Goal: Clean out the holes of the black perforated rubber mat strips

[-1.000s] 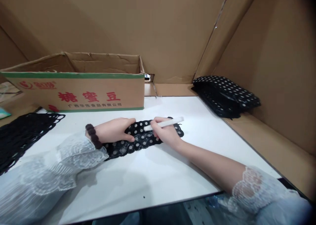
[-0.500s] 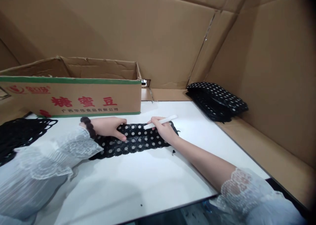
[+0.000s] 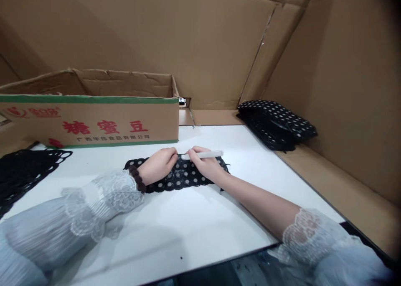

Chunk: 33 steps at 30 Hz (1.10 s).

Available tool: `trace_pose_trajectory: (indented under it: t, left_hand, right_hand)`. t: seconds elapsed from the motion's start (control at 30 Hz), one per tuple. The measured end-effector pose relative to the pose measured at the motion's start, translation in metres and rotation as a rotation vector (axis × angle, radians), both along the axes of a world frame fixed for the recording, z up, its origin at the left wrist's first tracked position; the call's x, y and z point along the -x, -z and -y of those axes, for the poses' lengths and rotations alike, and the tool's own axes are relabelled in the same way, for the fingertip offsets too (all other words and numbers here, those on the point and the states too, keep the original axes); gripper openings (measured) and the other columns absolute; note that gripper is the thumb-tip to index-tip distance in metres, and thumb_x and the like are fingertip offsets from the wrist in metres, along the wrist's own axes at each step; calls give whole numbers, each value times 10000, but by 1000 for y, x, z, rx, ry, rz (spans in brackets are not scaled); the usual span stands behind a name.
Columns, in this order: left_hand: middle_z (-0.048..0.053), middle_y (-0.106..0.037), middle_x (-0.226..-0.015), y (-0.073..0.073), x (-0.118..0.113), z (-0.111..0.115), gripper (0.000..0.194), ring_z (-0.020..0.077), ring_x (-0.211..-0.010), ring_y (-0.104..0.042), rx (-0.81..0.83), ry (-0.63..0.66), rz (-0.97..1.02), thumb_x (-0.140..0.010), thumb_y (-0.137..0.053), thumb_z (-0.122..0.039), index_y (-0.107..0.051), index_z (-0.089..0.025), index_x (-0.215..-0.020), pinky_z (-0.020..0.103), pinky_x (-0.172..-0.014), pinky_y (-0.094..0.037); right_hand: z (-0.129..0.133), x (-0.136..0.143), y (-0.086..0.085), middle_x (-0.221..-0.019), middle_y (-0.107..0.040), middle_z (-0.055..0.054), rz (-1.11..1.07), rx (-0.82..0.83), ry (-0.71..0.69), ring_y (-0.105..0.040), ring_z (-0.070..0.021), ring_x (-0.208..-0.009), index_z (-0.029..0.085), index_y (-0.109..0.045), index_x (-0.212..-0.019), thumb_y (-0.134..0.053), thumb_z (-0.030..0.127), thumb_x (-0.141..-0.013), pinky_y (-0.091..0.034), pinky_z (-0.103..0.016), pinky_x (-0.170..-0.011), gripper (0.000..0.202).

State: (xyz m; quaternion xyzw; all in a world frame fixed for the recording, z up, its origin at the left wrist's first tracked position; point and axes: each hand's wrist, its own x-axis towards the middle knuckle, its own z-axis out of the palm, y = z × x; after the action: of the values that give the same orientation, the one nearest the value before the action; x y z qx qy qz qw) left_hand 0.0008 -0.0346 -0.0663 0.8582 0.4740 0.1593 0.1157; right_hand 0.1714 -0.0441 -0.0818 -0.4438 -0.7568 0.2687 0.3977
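The fingers of the right hand are closed around a slim white pen-like stick, its lower end slanting left to the upper edge of a black cloth strip with pale dots, just beside the left fingertips. The left hand lies on the strip with its fingers curled in at that same edge; whether the edge is pinched between them, I cannot tell. The strip is flat at the centre of the frame, partly under both hands. A dark braided band circles the left wrist, and pale lace-trimmed sleeves come in from the lower left and lower right.

Beneath is a white tabletop. At the left edge of the frame lies a piece of black openwork fabric. Behind it, left of centre, stands an open cardboard box with green edging and red characters. A folded black dotted bundle sits right of centre, near the brown cardboard walls that fill the upper frame.
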Motion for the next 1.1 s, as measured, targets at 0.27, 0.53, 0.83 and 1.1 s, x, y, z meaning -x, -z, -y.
trace_pose_trajectory:
  t: [0.27,0.53,0.83,1.1]
  left_hand:
    - [30,-480,-708,9,7,7,161,176,-663,-470,-28,53,51,-860,-246,-273,-340,-196,-755,300,-635,-360]
    - [-5,-412,-665,4,6,10,163,148,-611,-420,33,86,110,-855,-260,-288,-293,-205,-719,276,-609,-342]
    - [-6,-475,-737,2,13,3,227,152,-712,-459,208,91,196,-840,-270,-370,-406,-192,-800,273,-697,-362]
    - [10,-560,-779,-6,13,-3,207,175,-741,-502,287,179,76,-737,-407,-333,-511,-165,-799,273,-701,-364]
  right_hand:
    - [-1,6,2,-700,-515,-30,199,-177,-1,-464,-135,-754,171,-423,-599,-335,225,-849,-340,-272,-733,271]
    - [-5,15,6,-727,-500,-47,454,-302,84,-428,-160,-791,169,-480,-608,-351,244,-852,-318,-300,-735,285]
    - [-6,-14,-9,-761,-612,-3,221,73,-209,-465,-140,-874,182,-542,-550,-348,239,-854,-321,-262,-847,365]
    - [-1,-11,-4,-810,-585,-15,233,1,-177,-439,-154,-884,180,-532,-518,-355,217,-852,-334,-292,-846,380]
